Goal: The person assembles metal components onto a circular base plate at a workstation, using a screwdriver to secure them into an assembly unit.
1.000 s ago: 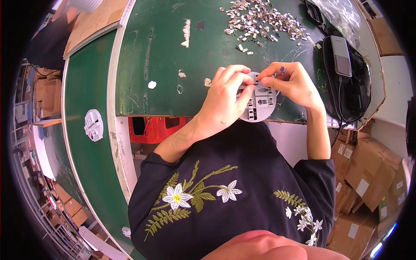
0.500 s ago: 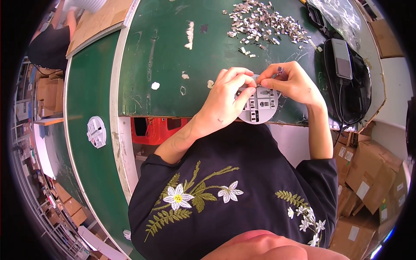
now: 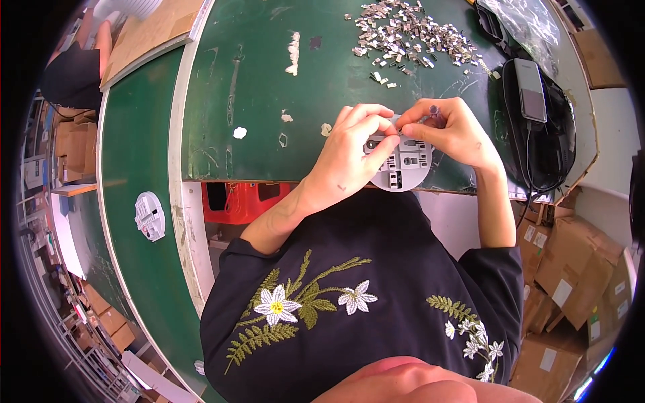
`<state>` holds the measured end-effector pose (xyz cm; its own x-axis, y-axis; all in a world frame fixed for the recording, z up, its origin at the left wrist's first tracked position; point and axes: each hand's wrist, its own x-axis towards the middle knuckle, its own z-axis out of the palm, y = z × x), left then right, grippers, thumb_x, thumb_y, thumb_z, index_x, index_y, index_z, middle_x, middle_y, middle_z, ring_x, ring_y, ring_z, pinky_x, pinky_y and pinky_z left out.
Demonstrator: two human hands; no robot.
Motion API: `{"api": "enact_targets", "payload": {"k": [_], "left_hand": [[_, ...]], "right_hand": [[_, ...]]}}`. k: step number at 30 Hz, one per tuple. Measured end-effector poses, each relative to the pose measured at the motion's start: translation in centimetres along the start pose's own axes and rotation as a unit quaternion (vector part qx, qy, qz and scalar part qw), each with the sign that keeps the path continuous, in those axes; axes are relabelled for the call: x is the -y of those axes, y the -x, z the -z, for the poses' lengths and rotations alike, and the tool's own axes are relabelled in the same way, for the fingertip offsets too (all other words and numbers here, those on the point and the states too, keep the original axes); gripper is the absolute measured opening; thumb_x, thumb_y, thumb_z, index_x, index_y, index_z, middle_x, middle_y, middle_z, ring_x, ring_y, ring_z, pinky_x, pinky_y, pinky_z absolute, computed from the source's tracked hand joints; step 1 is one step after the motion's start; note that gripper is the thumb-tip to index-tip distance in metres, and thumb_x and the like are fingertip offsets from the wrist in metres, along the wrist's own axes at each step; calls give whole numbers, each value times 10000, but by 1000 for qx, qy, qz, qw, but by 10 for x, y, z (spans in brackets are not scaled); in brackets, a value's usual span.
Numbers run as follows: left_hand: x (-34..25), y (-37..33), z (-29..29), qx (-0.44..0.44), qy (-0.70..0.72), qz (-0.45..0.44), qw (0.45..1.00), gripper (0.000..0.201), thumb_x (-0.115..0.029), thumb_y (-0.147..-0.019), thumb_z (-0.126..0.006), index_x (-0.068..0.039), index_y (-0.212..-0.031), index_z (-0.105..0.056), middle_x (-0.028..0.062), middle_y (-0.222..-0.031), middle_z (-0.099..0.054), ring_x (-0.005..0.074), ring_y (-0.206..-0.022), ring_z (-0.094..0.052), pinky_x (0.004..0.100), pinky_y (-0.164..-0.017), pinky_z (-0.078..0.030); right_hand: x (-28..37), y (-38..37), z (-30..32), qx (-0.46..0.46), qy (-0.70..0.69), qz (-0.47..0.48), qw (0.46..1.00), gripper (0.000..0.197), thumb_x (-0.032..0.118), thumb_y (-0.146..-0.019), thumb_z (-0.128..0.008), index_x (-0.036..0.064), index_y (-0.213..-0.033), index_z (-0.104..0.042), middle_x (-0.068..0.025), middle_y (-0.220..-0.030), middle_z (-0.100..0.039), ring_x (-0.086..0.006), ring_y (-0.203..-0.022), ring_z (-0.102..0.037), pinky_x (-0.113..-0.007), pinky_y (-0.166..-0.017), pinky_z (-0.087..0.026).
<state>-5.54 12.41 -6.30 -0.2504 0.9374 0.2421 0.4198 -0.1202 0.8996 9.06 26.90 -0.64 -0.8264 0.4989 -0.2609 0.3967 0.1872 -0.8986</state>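
Observation:
A round grey plastic base, with moulded slots and small dark and metal pieces in it, lies at the table's front edge. My left hand is closed over its left side, thumb laid across it and fingertips by its far rim. From the right, my right hand pinches a tiny metal piece there, thumb and forefinger meeting beside the left fingertips. The fingers hide most of that piece and the base's far part. A loose pile of small metal clips lies beyond my hands on the green table.
A power bank with a cable rests on a black bag at right. On the green strip at left lies another round base. A red plastic stool is under the table; cardboard boxes stand right. Another person is far left.
The round base on the left strip has slid slightly nearer to me. My right fingertips have shifted a little at the base's far rim; my left hand is almost unmoved.

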Motion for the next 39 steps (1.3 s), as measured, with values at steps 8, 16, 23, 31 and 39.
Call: {"api": "enact_targets", "payload": {"k": [8,16,23,31,39], "left_hand": [[2,0,2,6,7,-2,1000,95,-113,-906,-660,-29,-950,-661,80,-1235,-613,205,-1013,-530,312,-818,-445],[4,3,7,0,34,3,999,88,-73,-916,-635,-4,-969,-649,82,-1252,-609,206,-1005,-532,302,-826,-448],[8,9,9,-25,-11,-34,999,79,-40,-900,-635,1,-967,-649,84,-1247,-609,214,-993,-535,315,-848,-458],[13,13,6,-42,-13,-36,998,81,-21,-870,-652,-7,-950,-653,83,-1223,-618,223,-991,-536,328,-875,-454],[20,15,4,-67,-9,-66,996,83,-1,-845,-661,-9,-926,-648,90,-1181,-621,237,-961,-539,328,-855,-458]], "right_hand": [[4,2,-3,-5,17,-22,1000,85,65,-831,-695,1,-876,-727,3,-680,-606,-64,-583,-436,-196,-521,-372],[3,3,-16,-32,164,138,976,51,11,-836,-639,-3,-885,-641,-63,-785,-608,-155,-555,-482,-259,-524,-413],[-2,9,-27,-28,256,188,948,135,-77,-805,-593,9,-909,-590,-64,-882,-582,-188,-636,-529,-287,-566,-440],[-2,9,-36,-40,365,236,900,190,-18,-782,-633,31,-935,-532,-94,-882,-540,-284,-575,-586,-370,-537,-497],[17,16,-54,-43,476,201,855,185,-44,-756,-616,10,-917,-543,-98,-871,-526,-266,-593,-562,-350,-537,-478]]}}
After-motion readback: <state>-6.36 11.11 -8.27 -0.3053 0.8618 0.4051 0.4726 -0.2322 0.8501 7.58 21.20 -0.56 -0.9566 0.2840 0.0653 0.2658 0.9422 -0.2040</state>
